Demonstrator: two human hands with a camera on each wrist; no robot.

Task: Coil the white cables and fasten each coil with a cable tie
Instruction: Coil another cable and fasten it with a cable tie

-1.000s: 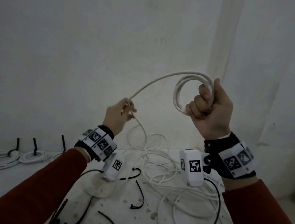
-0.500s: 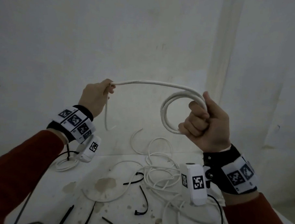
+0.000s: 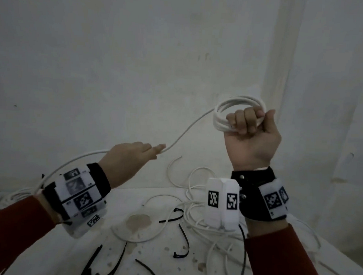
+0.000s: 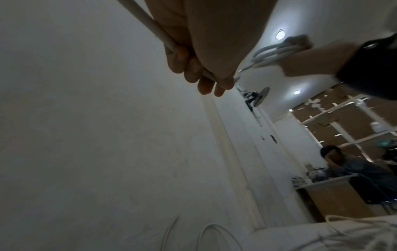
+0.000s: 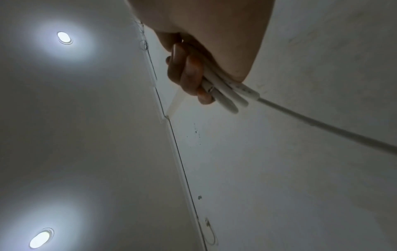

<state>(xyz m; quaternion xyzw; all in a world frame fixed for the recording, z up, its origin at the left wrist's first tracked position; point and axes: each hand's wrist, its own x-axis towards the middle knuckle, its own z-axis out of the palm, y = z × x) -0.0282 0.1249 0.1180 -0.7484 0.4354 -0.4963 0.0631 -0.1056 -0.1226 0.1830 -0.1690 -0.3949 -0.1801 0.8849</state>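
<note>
Head: right hand (image 3: 251,138) fist clamped on white cable coil (image 3: 238,110), raised above bench (image 3: 117,257); left hand (image 3: 126,162) closed round the strand (image 3: 189,128) running off it.
Left wrist: fingers (image 4: 189,68) wrap cable.
Right wrist: fingers (image 5: 189,73) grip three loops.

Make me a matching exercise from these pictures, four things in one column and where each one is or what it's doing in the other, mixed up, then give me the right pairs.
Things:
1. right hand
2. left hand
3. black cable ties
4. loose white cables

States:
A. lying unused on the table
B. raised, gripping the coil
C. lower, holding the straight run of cable that leads to the coil
D. tangled in a heap on the table, below the hands

Pairs: 1-B, 2-C, 3-A, 4-D
</note>
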